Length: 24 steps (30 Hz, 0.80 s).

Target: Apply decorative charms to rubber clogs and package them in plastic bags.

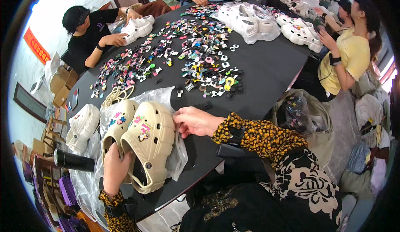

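Head view: a black table (258, 77) is spreading from near to far, and a co-worker in black (85, 38) is sitting at its far left. Beyond the hands, a heap of small colourful charms (204, 65) is covering the middle. Clear plastic (179, 161) is lying under the pair at the near left edge. There the right beige clog (156, 148) and the left beige clog (128, 108) are resting side by side, toes pointing far, heels near, long axes running near to far. A white clog (85, 123) and a black tumbler (74, 160) are crowding their left. The left hand (116, 167) is gripping the left clog's opening rim, hiding part of it; the right hand (196, 121) is bunching its fingers narrowly against the right clog's outer side, whether pinching anything I cannot tell. Bright toe charms (145, 127) are decorating both clogs.
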### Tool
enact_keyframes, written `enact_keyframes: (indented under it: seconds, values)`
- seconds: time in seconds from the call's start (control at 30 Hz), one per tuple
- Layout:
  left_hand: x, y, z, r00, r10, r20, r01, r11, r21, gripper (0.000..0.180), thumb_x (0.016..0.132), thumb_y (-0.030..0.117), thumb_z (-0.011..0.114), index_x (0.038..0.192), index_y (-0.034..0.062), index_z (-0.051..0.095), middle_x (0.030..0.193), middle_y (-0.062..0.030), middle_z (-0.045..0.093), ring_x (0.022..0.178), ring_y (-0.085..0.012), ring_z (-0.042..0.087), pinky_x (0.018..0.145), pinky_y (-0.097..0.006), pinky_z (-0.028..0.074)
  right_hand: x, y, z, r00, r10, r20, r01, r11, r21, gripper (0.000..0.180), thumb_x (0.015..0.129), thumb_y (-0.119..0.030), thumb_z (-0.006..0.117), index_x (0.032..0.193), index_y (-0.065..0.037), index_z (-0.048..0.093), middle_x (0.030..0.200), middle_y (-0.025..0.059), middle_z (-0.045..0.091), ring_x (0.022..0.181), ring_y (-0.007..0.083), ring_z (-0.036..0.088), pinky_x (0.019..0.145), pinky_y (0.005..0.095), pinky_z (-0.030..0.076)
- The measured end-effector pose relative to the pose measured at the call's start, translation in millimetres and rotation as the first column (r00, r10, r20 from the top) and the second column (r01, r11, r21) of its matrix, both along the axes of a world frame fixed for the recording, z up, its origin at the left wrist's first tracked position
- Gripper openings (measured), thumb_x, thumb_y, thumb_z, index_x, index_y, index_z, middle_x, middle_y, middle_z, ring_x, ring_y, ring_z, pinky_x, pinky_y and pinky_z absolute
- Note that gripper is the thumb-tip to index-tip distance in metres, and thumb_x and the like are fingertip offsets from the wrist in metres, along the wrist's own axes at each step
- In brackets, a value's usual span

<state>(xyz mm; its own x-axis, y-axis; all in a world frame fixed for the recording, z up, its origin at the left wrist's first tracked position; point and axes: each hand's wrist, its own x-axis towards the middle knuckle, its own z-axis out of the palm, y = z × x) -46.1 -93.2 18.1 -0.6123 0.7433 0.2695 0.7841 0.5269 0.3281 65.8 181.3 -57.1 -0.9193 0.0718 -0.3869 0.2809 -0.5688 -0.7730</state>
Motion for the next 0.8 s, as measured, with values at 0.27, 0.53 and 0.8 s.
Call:
enact_keyframes:
  seconds: [0.27,0.53,0.8]
  values:
    - [4.8,0.8,7.6,0.993,0.099,0.070,-0.101,0.995,0.021,0.013,0.074,0.002,0.063,0.080,-0.0054,0.055,0.069,-0.0228,0.059,0.063,-0.0368,0.058,0.057,-0.039,0.044,16.9,-3.0,15.2,0.986,0.000,-0.169,0.076,0.893,0.443,0.019,0.088,-0.015,0.056,0.101,-0.001,0.057,0.069,0.0021,0.053,0.047,0.0089,0.050,0.039,0.0254,0.044]
    - [26.9,56.0,59.3,0.983,-0.066,0.170,0.023,0.970,0.243,0.015,0.079,-0.004,0.053,0.092,-0.0073,0.059,0.080,-0.0179,0.063,0.074,-0.0197,0.059,0.069,-0.033,0.046,55.3,48.4,57.4,0.803,-0.170,-0.571,0.441,0.814,0.377,0.011,0.087,-0.010,0.059,0.094,-0.001,0.055,0.071,0.0004,0.056,0.051,0.0060,0.051,0.043,0.0238,0.043]
    - [31.8,203.9,133.9,0.950,-0.268,-0.161,0.305,0.907,0.292,0.011,0.082,0.003,0.055,0.088,-0.0069,0.057,0.071,-0.0113,0.059,0.065,-0.0165,0.052,0.063,-0.031,0.043,141.3,138.6,100.6,0.513,-0.511,-0.690,0.808,0.558,0.187,0.010,0.088,-0.012,0.057,0.093,-0.003,0.056,0.070,-0.0001,0.055,0.051,0.0065,0.050,0.045,0.0221,0.042]
